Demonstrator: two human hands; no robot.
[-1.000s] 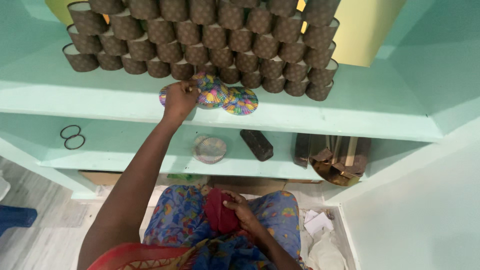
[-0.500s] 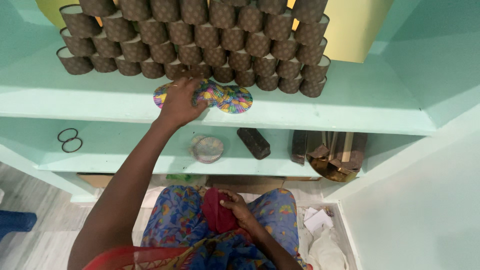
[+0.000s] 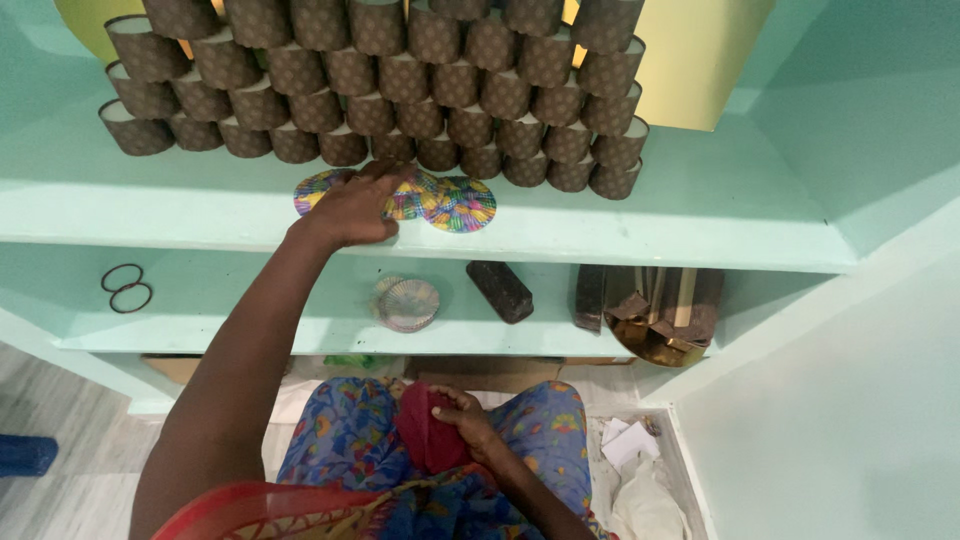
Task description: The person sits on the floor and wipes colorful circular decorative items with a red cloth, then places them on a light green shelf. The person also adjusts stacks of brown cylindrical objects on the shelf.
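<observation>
The left hand [image 3: 350,208] lay palm-down, fingers [image 3: 388,172] spread flat on the round, rainbow-patterned paper discs [image 3: 458,205] on the pale green upper shelf [image 3: 700,215]; the uncovered discs fanned out to its right. Just beyond stood stacked brown dotted paper cups [image 3: 400,70]. The right hand [image 3: 465,420], much farther off, had its fingers clamped on dark red cloth [image 3: 425,435] in the lap.

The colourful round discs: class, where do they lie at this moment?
In the head view, the colourful round discs lie on the upper shelf, left of centre, just in front of the stacked brown cups, partly under the left hand.
</observation>
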